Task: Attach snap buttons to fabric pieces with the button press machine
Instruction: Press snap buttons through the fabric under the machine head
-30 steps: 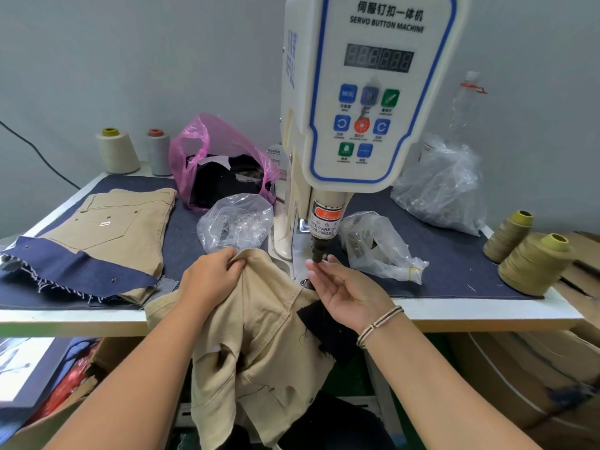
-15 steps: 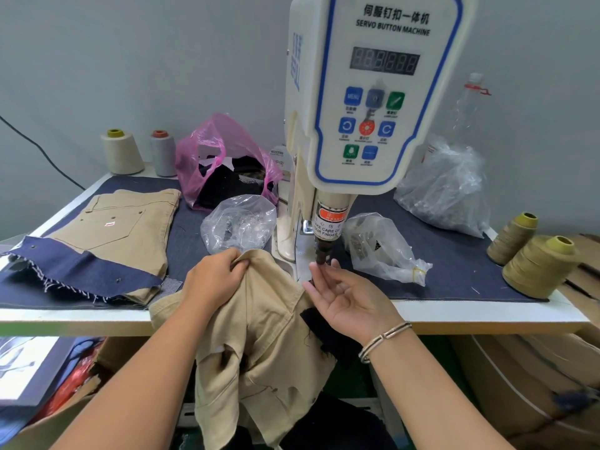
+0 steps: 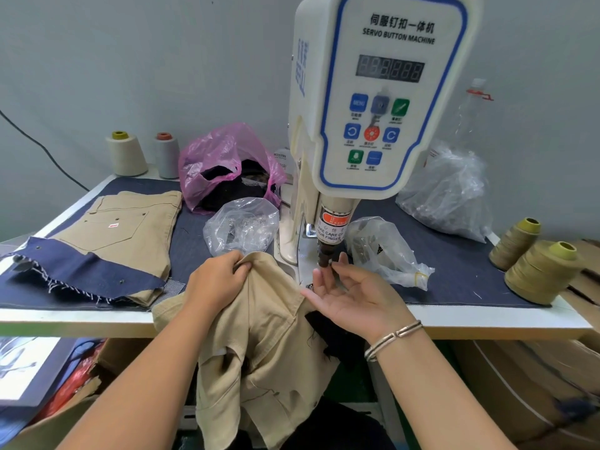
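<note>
The big white button machine (image 3: 373, 102) stood on the table (image 3: 470, 315). A tan fabric piece (image 3: 269, 345) hung off the table's front edge, under the machine's press tip (image 3: 324, 258). The left hand (image 3: 217, 280) gripped its top edge. The right hand (image 3: 354, 297) lay palm up, fingers at the tip, maybe pinching a tiny snap. A pink bag (image 3: 224, 160) held dark cloth. A clear bag (image 3: 240, 225) held small metal bits.
</note>
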Motion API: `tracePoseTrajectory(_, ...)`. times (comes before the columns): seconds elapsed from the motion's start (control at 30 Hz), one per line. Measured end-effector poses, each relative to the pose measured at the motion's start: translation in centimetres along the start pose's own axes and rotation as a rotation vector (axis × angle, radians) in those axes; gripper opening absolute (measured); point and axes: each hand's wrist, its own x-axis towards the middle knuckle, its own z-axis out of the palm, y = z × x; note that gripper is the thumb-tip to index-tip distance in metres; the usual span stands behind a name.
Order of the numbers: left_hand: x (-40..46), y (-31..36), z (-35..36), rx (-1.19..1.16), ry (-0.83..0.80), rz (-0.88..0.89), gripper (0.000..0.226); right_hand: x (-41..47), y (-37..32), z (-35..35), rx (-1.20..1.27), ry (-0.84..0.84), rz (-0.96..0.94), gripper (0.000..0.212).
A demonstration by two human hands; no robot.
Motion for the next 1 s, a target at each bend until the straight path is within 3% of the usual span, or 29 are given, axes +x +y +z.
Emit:
tracePoseTrajectory(0.27, -0.4, 0.1, 0.1, -0.063, 0.092, 0.107, 0.019, -0.7, 5.0, -1.7, -0.016, -0.138, -0.167, 0.021)
tracePoseTrajectory(0.37, -0.4, 0.1, -0.1, -0.083, 0.02, 0.084, 0.016, 1.4, 8.2, -0.2, -0.459, -0.211, -0.241, 0.018)
tracePoseTrajectory(0.47, -0.4, 0.2, -0.4, -0.104, -0.064, -0.011, 0.014, 5.7, 9.1, 3.0, -0.979, -0.139, -0.485, 0.023)
tracePoseTrajectory(0.53, -0.3, 0.4, -0.6, -0.144, -0.053, -0.057, 0.023, 8.9, 8.9, 4.9, -1.256, -0.102, -0.642, 0.026)
tracePoseTrajectory(0.67, -0.4, 0.7, -1.0, -0.202, -0.003, -0.131, 0.016, 14.7, 8.0, 5.9, -1.877, -0.05, -0.845, 0.032)
tracePoseTrajectory(0.83, -0.4, 1.0, -1.2, -0.21, -0.001, -0.166, 0.015, 18.0, 7.6, 6.6, -2.083, 0.032, -0.89, 0.032)
tracePoseTrajectory(1.0, 0.1, 1.3, -1.2, -0.178, -0.014, -0.203, 0.022, 19.3, 7.6, 8.2, -2.449, 0.041, -1.011, 0.025)
